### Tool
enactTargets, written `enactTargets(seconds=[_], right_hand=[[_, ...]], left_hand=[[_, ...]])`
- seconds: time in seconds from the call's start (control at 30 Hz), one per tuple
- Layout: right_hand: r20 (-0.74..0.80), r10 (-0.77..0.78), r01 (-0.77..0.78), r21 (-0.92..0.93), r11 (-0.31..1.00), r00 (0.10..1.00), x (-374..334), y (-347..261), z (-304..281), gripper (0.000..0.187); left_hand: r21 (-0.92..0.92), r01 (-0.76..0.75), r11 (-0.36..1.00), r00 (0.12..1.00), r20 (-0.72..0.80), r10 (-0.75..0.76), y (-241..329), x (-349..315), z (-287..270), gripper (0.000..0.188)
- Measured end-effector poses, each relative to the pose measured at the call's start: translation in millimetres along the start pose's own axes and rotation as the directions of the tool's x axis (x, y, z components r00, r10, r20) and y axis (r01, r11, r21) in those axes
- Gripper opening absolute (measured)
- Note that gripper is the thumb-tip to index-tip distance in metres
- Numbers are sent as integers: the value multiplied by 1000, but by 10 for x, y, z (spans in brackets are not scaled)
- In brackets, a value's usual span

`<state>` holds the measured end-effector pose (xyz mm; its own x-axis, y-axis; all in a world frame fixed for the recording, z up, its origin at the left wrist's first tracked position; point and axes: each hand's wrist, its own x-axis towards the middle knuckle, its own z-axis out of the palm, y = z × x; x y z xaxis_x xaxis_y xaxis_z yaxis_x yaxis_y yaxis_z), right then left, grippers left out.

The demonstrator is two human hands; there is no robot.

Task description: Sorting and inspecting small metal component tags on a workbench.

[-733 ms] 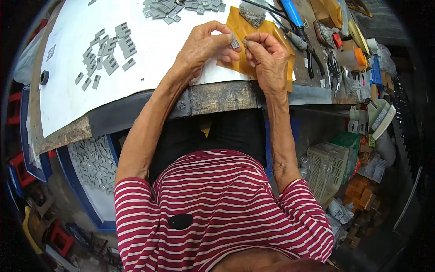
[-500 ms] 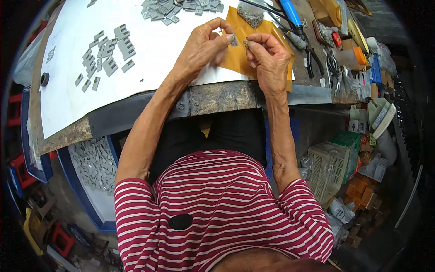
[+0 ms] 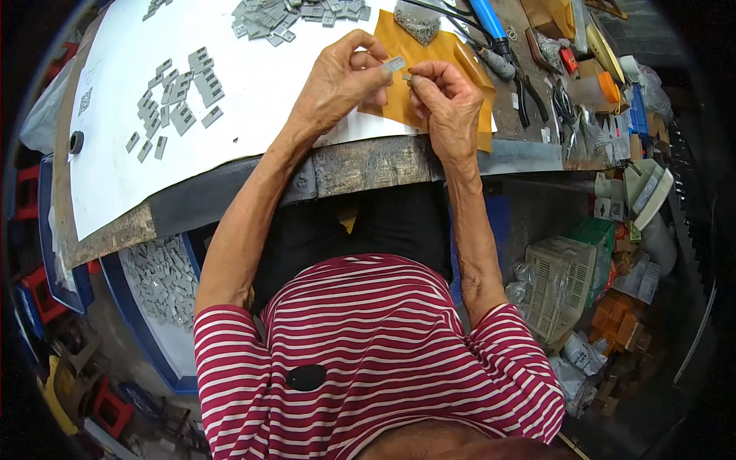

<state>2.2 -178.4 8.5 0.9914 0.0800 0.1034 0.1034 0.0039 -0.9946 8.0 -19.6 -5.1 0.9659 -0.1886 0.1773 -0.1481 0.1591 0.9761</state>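
Between the thumb and fingers of my left hand (image 3: 351, 73) is a small grey rectangular piece (image 3: 395, 64), tilted up at the fingertips. My right hand (image 3: 448, 98) pinches a tiny part (image 3: 407, 76) close beside that piece; its kind is too small to tell. Both hands are above an orange-brown sheet (image 3: 399, 107) near the table's front edge. At the sheet's far end lies a clear bag of tiny metal parts (image 3: 418, 24). Similar grey pieces form a loose group (image 3: 182, 88) on the left and a pile (image 3: 268, 17) farther back.
White paper (image 3: 253, 92) covers much of the table. A blue-handled tool (image 3: 489, 19), black-handled pliers (image 3: 529, 100) and an orange-lidded container (image 3: 598, 90) lie to the right. A black ring (image 3: 76, 142) sits at the left edge. Below is a blue tray (image 3: 146, 337) of grey pieces.
My left hand has turned the grey piece so more of its face shows. My right hand has shifted slightly left and down, its pinched part still close to the piece.
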Motion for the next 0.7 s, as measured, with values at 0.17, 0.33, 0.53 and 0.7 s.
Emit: enactTargets(seconds=[0.17, 0.33, 0.53, 0.7], right_hand=[[-23, -23, 23, -2, 1000, 999, 11, -4, -21, 10], [-18, -26, 25, -69, 997, 999, 19, 1, -35, 10], [-1, -23, 23, -92, 996, 1000, 28, 61, -61, 8], [19, 45, -43, -85, 995, 999, 22, 39, -56, 9]], left_hand=[[64, 74, 995, 997, 25, -75, 32, -12, 24, 16], [82, 69, 994, 997, 27, -72, 18, -16, 33, 16], [89, 78, 993, 996, 30, -81, -15, -12, 34, 17], [46, 105, 993, 993, 55, -108, -9, -23, 24, 16]])
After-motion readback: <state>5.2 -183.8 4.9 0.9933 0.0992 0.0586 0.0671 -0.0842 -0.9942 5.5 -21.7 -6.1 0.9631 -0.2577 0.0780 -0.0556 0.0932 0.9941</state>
